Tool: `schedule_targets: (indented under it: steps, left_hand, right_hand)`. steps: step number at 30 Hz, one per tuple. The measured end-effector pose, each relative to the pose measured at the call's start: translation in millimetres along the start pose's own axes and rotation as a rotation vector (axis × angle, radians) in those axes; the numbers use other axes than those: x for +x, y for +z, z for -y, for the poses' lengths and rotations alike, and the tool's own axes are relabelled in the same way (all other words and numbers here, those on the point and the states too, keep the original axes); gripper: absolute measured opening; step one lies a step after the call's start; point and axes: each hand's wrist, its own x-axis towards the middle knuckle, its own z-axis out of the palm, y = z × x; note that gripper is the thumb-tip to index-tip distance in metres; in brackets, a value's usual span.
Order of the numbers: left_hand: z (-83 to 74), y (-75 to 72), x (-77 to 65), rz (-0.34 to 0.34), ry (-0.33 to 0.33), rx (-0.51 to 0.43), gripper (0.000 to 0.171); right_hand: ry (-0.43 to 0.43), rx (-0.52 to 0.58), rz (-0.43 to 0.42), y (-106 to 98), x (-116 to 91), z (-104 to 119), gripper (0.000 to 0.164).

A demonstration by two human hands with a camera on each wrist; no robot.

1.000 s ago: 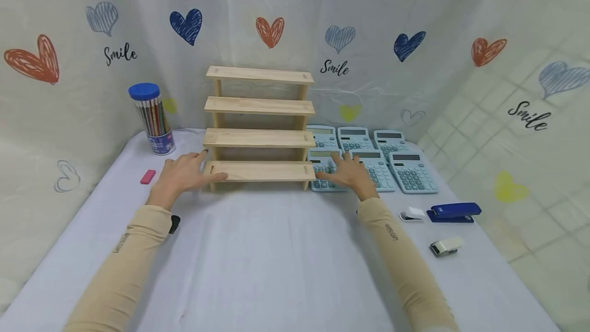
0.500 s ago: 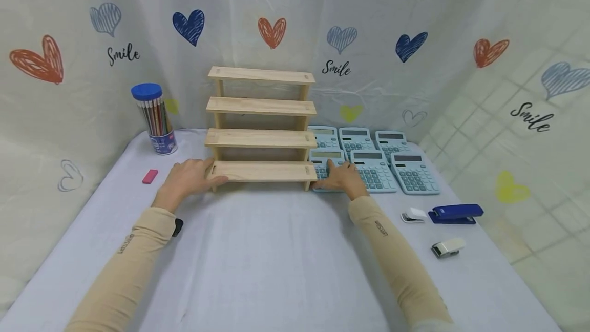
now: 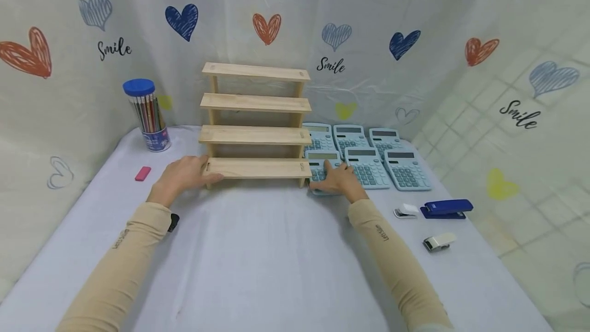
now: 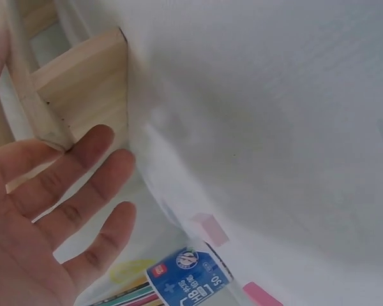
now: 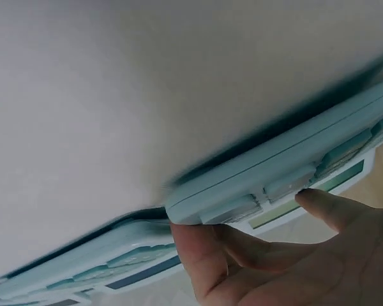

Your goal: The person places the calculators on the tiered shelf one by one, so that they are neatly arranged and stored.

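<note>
Light-blue calculator [image 5: 274, 164] against right-hand fingers [image 5: 195, 248]

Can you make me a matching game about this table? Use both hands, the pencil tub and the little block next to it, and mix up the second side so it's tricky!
Column one
1. left hand
2. right hand
3. pencil tub
4. little block

Column two
A. touching a light blue calculator
B. pink all over, as far as we can see
C. at one end of the wooden stand's bottom shelf
D. topped with a blue lid

Right pairs: 1-C, 2-A, 3-D, 4-B
</note>
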Motion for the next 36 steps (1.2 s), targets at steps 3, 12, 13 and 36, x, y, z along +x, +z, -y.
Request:
schedule_targets:
  steps: [3,12,13,36]
  left_hand:
    - [0.1,-1.3,1.3,0.014,-0.003,-0.008,0.087]
    - [2.0,-3.9,1.2,0.019,-0.029,0.003,0.081]
    - [2.5,-4.0,1.1,0.02,-0.032,0.0,0.079]
    - [4.4,-1.3,2.4,-0.054,-0.023,0.001,0.058]
  right_hand:
    - [-0.017,0.03,-0.011,-1,0,-4,0.109]
    - [-0.064,0.104,-0.096,-21,1,-13,0.107]
    - [-0.066,0.113,-0.103,-27,1,-13,0.106]
    - [-0.162,0.06,-0.308,-191,41,76,0.108]
